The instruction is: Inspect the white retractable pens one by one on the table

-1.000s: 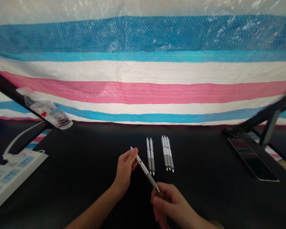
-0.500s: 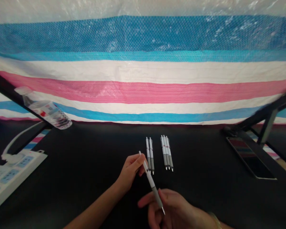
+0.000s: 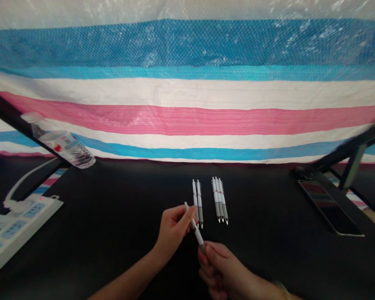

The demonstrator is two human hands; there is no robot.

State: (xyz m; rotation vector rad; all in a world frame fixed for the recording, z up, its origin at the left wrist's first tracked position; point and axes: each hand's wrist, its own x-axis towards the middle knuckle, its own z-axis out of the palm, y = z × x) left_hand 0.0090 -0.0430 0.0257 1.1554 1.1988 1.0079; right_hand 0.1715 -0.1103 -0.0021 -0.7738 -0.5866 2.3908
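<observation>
A white pen (image 3: 198, 236) with a grey grip slants between my two hands above the black table. My left hand (image 3: 174, 227) pinches its upper part between thumb and fingers. Around the grey lower end, my right hand (image 3: 221, 264) is closed, so the tip is hidden. Just beyond my left fingers lie two similar pens (image 3: 199, 196) side by side, their lower ends partly behind the hand. To their right rests a group of three more pens (image 3: 219, 196), tips toward me.
A white power strip (image 3: 21, 225) with a plugged-in cable lies at the left. A clear plastic bottle (image 3: 70, 148) stands at the back left near a black bar. On the right, a phone (image 3: 329, 208) lies by a black support. A striped sheet (image 3: 187, 121) hangs behind the table.
My right hand has gone from loosely open fingers by the pen's lower end to closed around the grip, covering the tip. The left hand has shifted slightly right with the pen.
</observation>
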